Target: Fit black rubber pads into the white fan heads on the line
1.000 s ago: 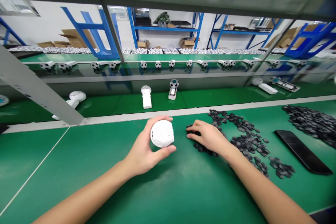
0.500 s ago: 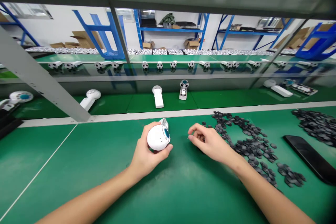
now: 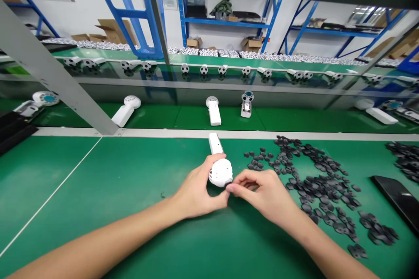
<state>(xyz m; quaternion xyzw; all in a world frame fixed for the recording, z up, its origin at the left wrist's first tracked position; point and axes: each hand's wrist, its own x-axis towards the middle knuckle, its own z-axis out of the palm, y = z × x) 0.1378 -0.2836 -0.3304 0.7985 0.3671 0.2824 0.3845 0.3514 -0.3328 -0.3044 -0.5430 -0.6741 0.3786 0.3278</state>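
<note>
My left hand grips a white handheld fan, its fingers wrapped around the round perforated head. The long white handle points away from me across the green mat. My right hand is next to it, with the fingertips pinched together against the lower edge of the head. Whatever lies between those fingertips is hidden. A loose spread of small black pieces lies on the mat just right of my right hand.
Further black pieces and a flat black panel lie at the right. A shelf behind carries white fans, and a glass shelf above holds a row of black-and-white ball-headed units. A grey strut slants at left.
The fan has turned so its handle points away from me, and it has moved right. My right hand has moved left from beside the black pieces to the fan's head.
</note>
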